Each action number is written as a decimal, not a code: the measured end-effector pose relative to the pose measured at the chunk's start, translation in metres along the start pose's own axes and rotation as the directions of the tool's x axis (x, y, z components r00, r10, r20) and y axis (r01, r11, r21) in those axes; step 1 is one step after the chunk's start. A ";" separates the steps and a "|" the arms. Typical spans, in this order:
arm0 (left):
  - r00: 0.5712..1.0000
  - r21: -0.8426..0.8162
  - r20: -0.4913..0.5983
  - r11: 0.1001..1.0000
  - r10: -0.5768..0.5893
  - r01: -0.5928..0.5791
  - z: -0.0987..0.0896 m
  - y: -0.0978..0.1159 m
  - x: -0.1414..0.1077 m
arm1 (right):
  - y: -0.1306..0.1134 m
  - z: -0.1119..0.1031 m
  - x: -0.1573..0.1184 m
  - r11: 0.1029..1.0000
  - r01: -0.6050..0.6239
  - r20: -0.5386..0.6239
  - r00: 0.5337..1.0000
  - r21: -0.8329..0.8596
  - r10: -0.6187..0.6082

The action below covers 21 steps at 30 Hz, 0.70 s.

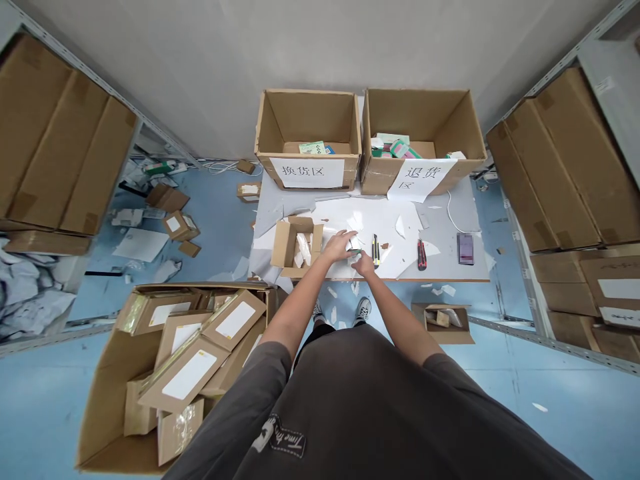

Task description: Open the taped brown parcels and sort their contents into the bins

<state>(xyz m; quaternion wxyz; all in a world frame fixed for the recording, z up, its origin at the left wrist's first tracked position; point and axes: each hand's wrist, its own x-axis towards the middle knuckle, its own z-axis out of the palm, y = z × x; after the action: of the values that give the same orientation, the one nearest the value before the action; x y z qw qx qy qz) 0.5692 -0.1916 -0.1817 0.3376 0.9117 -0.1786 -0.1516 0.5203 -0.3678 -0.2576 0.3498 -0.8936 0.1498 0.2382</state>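
My left hand (339, 247) and my right hand (365, 265) meet over the table. Between them is a small white-and-green box (355, 245), partly hidden by the fingers. The left fingers curl over its left and far side; the right thumb and fingers grip its near right edge. Just left of my left hand stands an opened cardboard box (280, 247) with white packing inside. A yellow-and-black utility knife (375, 251) lies right of my hands. Farther right are a red-and-black utility knife (421, 255) and a phone (465, 249) with its screen lit.
Two large open cartons with paper signs, the left carton (310, 177) and right carton (375, 180), stand along the table's back, holding small packages. A big carton (100, 400) full of parcels is at lower left. Paper scraps litter the table (445, 217). Shelves flank both sides.
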 end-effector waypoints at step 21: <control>0.995 -0.118 0.006 0.988 0.097 -0.095 -0.009 -0.037 -0.013 | -0.056 -0.041 -0.001 0.931 0.363 -0.142 0.920 -0.044 -0.365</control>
<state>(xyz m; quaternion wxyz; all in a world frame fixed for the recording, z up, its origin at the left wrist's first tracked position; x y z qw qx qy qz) 0.5695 -0.1549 -0.1984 0.3967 0.8796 -0.2150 -0.1506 0.5569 -0.3563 -0.1997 0.3682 -0.9240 0.0047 0.1034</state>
